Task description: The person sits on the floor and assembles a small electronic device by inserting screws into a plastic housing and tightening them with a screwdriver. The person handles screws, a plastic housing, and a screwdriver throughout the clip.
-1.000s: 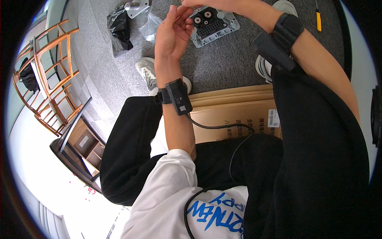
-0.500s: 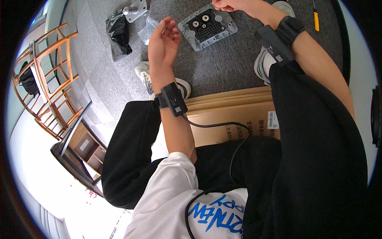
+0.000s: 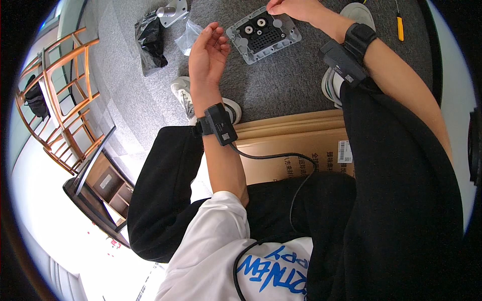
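A grey metal housing [image 3: 244, 52] with a black inner panel [image 3: 266, 42] lies on the carpet between my hands. Two round silver fittings show on the panel, and holes line the rim. My right hand [image 3: 293, 8] is at the housing's far edge, its thumb and fingers pinched together near the rim; whatever may be in the pinch is too small to make out. Left of the housing, my left hand [image 3: 210, 55] is raised with palm turned inward and fingers loosely curled apart, holding nothing. Each wrist wears a black strapped device.
A black plastic bag [image 3: 151, 45], a clear plastic bag [image 3: 188, 37] and a metal plate with a cylinder [image 3: 173, 12] lie at the far left. A yellow-handled screwdriver [image 3: 400, 28] lies far right. Flat cardboard [image 3: 286, 140] sits between my legs; wooden chairs [image 3: 65, 100] stand left.
My right hand has come slightly nearer, its pinched fingertips now lower at the housing's far edge. The left hand has shifted a little to the right and remains empty.
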The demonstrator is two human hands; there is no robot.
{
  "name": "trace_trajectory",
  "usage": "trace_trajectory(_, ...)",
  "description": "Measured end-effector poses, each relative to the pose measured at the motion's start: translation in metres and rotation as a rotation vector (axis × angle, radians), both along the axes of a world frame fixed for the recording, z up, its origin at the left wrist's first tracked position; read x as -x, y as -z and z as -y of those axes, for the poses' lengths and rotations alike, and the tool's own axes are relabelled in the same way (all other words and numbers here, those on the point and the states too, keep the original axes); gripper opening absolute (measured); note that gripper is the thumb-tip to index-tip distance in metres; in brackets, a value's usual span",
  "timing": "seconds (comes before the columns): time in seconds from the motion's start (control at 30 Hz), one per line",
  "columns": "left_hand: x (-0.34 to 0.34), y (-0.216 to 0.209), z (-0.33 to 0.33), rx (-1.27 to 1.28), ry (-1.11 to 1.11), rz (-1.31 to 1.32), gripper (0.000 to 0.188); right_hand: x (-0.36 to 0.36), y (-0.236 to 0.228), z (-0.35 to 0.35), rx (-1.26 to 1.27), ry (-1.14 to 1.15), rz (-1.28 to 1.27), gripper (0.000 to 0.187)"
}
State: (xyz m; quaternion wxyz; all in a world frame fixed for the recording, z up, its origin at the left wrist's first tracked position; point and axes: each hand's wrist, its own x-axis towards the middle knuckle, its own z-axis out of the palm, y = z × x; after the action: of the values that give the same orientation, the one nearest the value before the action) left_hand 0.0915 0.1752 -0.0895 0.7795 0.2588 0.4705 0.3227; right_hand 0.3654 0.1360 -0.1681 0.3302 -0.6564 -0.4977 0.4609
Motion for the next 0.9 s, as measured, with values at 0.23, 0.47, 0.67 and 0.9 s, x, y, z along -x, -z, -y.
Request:
trace_trajectory(0.23,0.005,0.002,-0.002,0.018,-0.006,0.01,0.028,0.008,0.014,0.004,0.206,0.243,-0.129,0.015)
trace_trajectory(0.47,0.006,0.002,-0.002,-0.001,-0.01,0.001,0.026,0.011,0.013,0.004,0.17,0.297,-0.165,0.017)
trace_trajectory(0.67,0.006,0.001,-0.002,0.007,-0.02,-0.033,0.028,0.013,0.004,0.01,0.25,0.315,-0.209,0.017)
trace_trajectory(0.9,0.005,0.001,0.0,-0.006,-0.008,-0.033,0.03,0.015,0.009,0.011,0.231,0.326,-0.355,0.019)
